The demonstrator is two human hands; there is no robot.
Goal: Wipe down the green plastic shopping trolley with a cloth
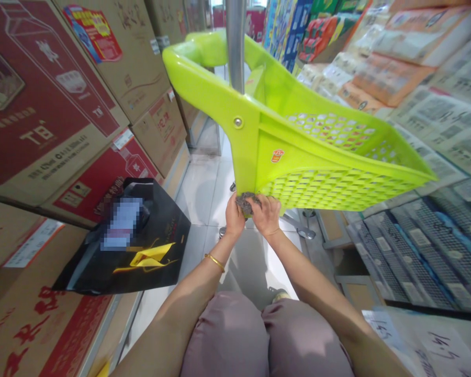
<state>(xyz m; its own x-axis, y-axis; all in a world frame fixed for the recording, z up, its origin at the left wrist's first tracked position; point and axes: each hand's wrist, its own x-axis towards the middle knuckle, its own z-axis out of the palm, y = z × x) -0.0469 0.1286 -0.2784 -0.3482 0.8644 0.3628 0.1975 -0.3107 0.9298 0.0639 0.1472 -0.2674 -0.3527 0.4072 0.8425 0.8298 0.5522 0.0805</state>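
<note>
A crumpled grey rag (247, 202) is bunched between my two hands, against the lower edge of a bright green plastic shopping cart (246, 152). My right hand (266, 213) has its fingers closed over the rag from the right. From the left, my left hand (234, 215) is closed around the rag's other side; its fingertips are partly hidden. The cart's basket tilts off to the right, with a metal pole (236, 47) standing through its handle end. A small orange sticker (277, 155) is on the cart's side.
Stacked cardboard cartons (43, 125) line the left. A black bag (165, 209) with a yellow ribbon leans against them. On the right are packs of tissue (412, 36) and shelves of dark patterned packages (419, 251). My knees (227, 335) are bent below my arms, above the tiled floor (198, 180).
</note>
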